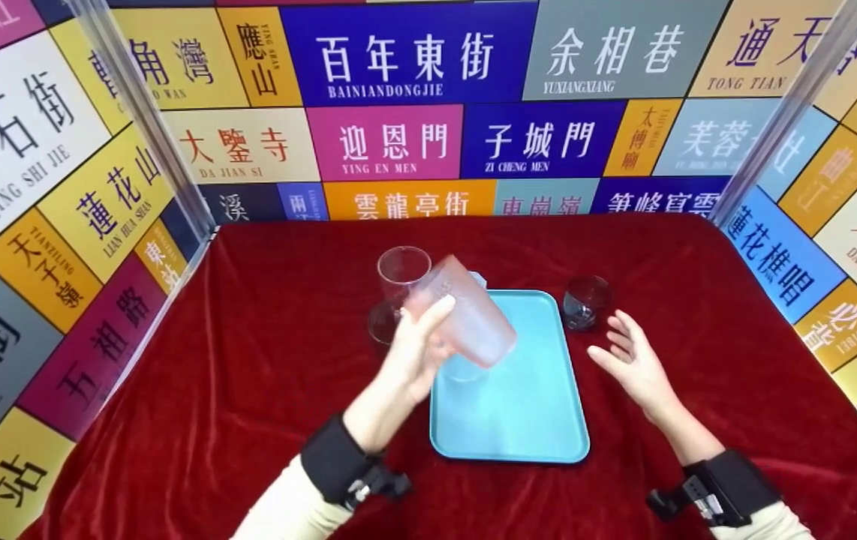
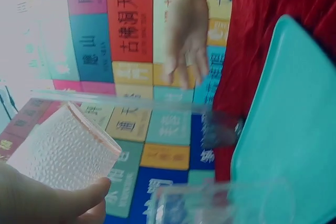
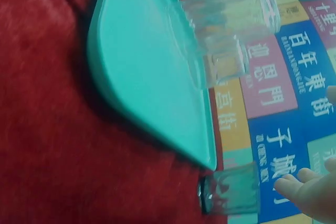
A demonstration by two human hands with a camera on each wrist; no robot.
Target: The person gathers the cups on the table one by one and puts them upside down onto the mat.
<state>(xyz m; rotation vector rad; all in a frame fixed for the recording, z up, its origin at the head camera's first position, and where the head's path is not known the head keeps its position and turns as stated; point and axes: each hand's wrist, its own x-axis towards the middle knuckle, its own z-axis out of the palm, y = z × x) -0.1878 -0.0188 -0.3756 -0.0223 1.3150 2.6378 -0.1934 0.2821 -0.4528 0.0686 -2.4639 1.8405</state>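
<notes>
My left hand [image 1: 417,341] grips a clear textured tumbler [image 1: 473,319], held tilted over the tray. In the left wrist view, the bumpy wall and rim of this tumbler [image 2: 65,150] show beyond the thumb. My right hand [image 1: 635,364] is raised beside the tray's right edge, fingers spread and holding nothing. Nearest to it stands a small dark-tinted glass [image 1: 584,304] on the cloth. A turquoise tray [image 1: 518,420] lies between the hands. Clear glassware [image 3: 226,22] stands on its far part, mostly hidden behind the tumbler in the head view.
A tall clear glass [image 1: 404,266] stands on the cloth left of the tray, behind my left hand. Red velvet cloth [image 1: 271,360] covers the table. Panels printed with street names [image 1: 406,56] enclose the back and sides, with clear posts [image 1: 789,112] at the corners.
</notes>
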